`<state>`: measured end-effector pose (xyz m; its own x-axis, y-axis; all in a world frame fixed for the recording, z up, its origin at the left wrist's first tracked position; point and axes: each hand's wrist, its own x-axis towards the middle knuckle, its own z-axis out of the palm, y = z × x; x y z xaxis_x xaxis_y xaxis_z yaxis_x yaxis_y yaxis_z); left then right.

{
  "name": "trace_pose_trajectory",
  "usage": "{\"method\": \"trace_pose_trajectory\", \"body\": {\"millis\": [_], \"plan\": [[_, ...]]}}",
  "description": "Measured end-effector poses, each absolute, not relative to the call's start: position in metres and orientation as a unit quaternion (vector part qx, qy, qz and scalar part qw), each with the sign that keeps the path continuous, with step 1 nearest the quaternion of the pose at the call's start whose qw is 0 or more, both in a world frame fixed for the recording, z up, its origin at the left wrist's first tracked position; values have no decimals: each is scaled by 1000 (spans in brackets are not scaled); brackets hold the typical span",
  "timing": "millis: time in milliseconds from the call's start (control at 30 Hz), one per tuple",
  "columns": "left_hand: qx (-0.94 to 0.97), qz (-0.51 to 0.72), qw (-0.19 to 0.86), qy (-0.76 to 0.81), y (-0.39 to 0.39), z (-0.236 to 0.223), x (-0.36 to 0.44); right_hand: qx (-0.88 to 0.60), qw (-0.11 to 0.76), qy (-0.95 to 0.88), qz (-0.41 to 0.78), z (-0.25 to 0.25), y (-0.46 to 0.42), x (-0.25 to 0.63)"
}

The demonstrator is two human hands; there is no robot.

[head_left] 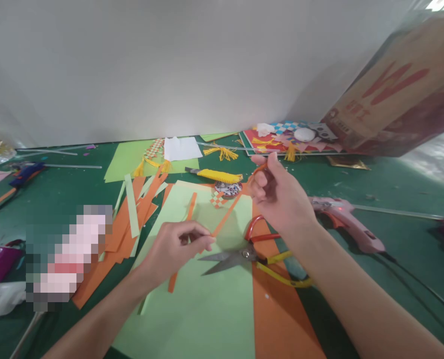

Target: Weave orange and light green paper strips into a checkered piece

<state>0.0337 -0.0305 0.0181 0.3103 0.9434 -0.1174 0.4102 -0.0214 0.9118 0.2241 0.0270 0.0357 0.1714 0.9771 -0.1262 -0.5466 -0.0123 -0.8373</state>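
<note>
My left hand pinches the lower end of a narrow orange paper strip. From there the strip slants up to my right hand, whose curled fingers are closed on its other part. Beneath the hands lies a pale green paper sheet on top of an orange sheet. Scissors with red and yellow handles rest on both sheets, blades apart. Another orange strip lies under my left hand. Beyond the strip is a small orange-and-white woven piece beside a round patterned item.
Cut orange and green strips are heaped on the left. A yellow utility knife lies beyond the sheets. To the right are a pink glue gun and a brown paper bag. A blue glue gun sits far left. Yellow tassels lie near the wall.
</note>
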Motion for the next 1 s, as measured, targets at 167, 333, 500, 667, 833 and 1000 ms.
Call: {"method": "trace_pose_trajectory", "body": {"millis": [167, 333, 500, 667, 833, 1000], "plan": [[657, 325, 407, 545, -29, 13, 30, -378, 648, -301, 589, 32, 26, 223], [604, 392, 375, 584, -22, 5, 24, -331, 622, -358, 613, 33, 20, 221], [565, 509, 375, 530, -18, 5, 25, -311, 567, -409, 644, 36, 13, 219], [560, 538, 382, 502, -22, 9, 27, -345, 525, -462, 626, 33, 5, 210], [583, 535, 401, 461, -25, 6, 27, -397, 444, -544, 591, 24, -3, 197], [591, 526, 408, 455, -26, 2, 25, -431, 397, -616, 527, 19, -8, 187]]}}
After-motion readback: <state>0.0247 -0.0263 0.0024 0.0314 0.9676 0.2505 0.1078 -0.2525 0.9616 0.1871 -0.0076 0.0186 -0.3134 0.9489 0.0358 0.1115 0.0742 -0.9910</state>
